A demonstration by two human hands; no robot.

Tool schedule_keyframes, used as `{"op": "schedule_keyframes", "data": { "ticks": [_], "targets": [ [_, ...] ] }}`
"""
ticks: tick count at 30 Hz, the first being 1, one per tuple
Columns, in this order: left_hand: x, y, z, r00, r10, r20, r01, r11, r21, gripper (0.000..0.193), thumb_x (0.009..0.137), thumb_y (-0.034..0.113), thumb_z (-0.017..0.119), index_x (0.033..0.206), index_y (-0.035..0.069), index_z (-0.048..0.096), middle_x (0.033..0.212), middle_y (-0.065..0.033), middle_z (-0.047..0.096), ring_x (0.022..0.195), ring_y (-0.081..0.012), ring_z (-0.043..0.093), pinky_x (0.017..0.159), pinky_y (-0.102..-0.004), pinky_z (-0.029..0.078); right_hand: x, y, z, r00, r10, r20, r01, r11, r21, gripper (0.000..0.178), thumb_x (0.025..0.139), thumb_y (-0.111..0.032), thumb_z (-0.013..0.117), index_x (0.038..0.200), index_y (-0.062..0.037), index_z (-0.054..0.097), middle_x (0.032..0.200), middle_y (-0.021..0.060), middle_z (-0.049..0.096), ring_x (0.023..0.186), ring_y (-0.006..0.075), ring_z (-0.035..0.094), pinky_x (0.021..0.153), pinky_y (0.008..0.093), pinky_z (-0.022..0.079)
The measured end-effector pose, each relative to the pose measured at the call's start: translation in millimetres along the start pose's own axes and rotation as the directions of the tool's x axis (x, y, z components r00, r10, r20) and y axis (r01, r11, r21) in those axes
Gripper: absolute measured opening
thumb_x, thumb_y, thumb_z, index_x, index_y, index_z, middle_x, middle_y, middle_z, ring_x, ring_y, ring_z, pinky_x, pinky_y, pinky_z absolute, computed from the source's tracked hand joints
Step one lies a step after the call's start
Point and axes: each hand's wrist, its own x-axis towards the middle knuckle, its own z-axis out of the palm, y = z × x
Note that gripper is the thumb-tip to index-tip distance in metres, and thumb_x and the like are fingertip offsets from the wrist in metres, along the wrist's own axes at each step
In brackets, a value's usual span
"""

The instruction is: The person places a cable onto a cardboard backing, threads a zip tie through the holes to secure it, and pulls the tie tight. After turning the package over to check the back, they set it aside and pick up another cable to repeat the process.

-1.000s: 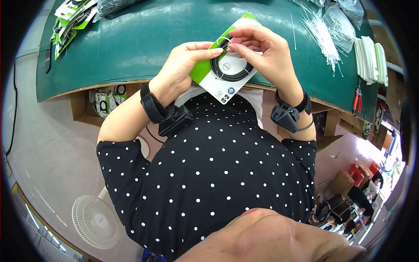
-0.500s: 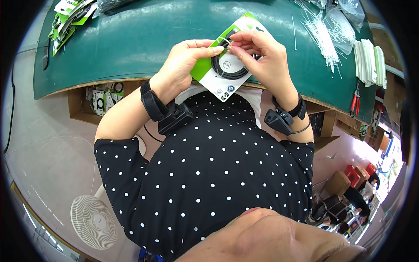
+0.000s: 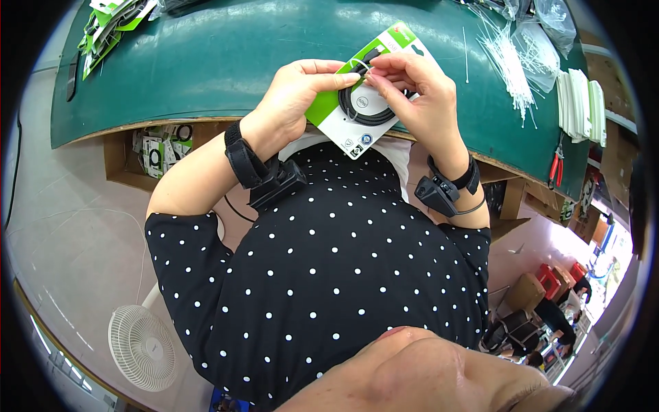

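Observation:
A green and white packaging card is tilted over the table's near edge, with a coiled black cable lying against its face. My left hand grips the card's left side, its thumb pressed on the front beside the coil. A thin white cable tie arcs in a small loop at the upper part of the coil. My right hand pinches at this tie with thumb and forefinger, close to my left thumb. Those fingers partly cover the coil's right side and the end of the tie.
Loose white cable ties lie on the green table at the right, near clear plastic bags. Stacked cards and red-handled pliers are at the right edge. More packed cards sit far left. A fan stands behind.
Both hands and the card have shifted slightly to the right in the picture. The pinch at the cable tie and the grip on the card look the same.

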Motion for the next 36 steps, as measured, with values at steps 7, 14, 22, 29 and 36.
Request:
{"op": "schedule_keyframes", "data": {
  "ticks": [7, 14, 22, 29, 36],
  "targets": [
    [-0.6, -0.5, 1.3, 1.000, 0.000, -0.008, 0.000, 1.000, -0.003, 0.024, 0.085, 0.004, 0.069, 0.108, -0.002, 0.065, 0.099, -0.0098, 0.069, 0.088, -0.0166, 0.068, 0.081, -0.0306, 0.056, -3.6, 2.5, 4.9, 0.992, -0.124, -0.006, 0.122, 0.984, -0.132, 0.020, 0.081, 0.004, 0.070, 0.101, 0.0024, 0.067, 0.091, 0.0097, 0.070, 0.079, 0.0144, 0.070, 0.071, 0.0240, 0.057],
    [-3.2, 3.0, 2.7, 1.000, 0.015, -0.010, -0.015, 1.000, 0.013, 0.024, 0.085, 0.006, 0.069, 0.108, -0.002, 0.065, 0.099, -0.0093, 0.069, 0.087, -0.0161, 0.067, 0.079, -0.0298, 0.056, -4.0, 0.9, 8.0, 0.976, -0.215, -0.043, 0.202, 0.959, -0.200, 0.020, 0.080, 0.003, 0.071, 0.100, -0.0001, 0.068, 0.090, 0.0090, 0.070, 0.076, 0.0148, 0.068, 0.066, 0.0249, 0.056],
    [-4.7, 3.4, 7.6, 0.995, 0.088, -0.048, -0.087, 0.996, 0.025, 0.030, 0.081, 0.004, 0.074, 0.108, -0.005, 0.062, 0.098, -0.0129, 0.068, 0.086, -0.0180, 0.068, 0.076, -0.0314, 0.057, 0.8, 3.9, 5.0, 0.907, -0.420, 0.026, 0.392, 0.820, -0.418, 0.015, 0.076, 0.001, 0.073, 0.089, -0.0031, 0.068, 0.086, 0.0075, 0.068, 0.068, 0.0197, 0.066, 0.057, 0.0274, 0.051],
    [-6.5, 6.5, 10.6, 0.990, 0.133, -0.043, -0.132, 0.991, 0.032, 0.030, 0.081, 0.004, 0.073, 0.108, -0.005, 0.062, 0.098, -0.0128, 0.068, 0.085, -0.0177, 0.068, 0.075, -0.0307, 0.058, -2.3, 3.0, 9.0, 0.894, -0.444, -0.063, 0.357, 0.789, -0.501, 0.015, 0.074, 0.000, 0.075, 0.086, -0.0049, 0.068, 0.083, 0.0073, 0.068, 0.061, 0.0187, 0.062, 0.053, 0.0280, 0.049],
    [-7.0, 7.1, 12.1, 0.988, 0.146, -0.048, -0.143, 0.988, 0.061, 0.030, 0.081, 0.005, 0.074, 0.108, -0.005, 0.062, 0.099, -0.0130, 0.069, 0.085, -0.0170, 0.068, 0.076, -0.0297, 0.057, -5.3, 4.5, 10.9, 0.922, -0.372, -0.105, 0.292, 0.849, -0.440, 0.015, 0.074, 0.000, 0.075, 0.086, -0.0046, 0.068, 0.084, 0.0067, 0.068, 0.062, 0.0187, 0.063, 0.055, 0.0276, 0.050]
  ]
}}
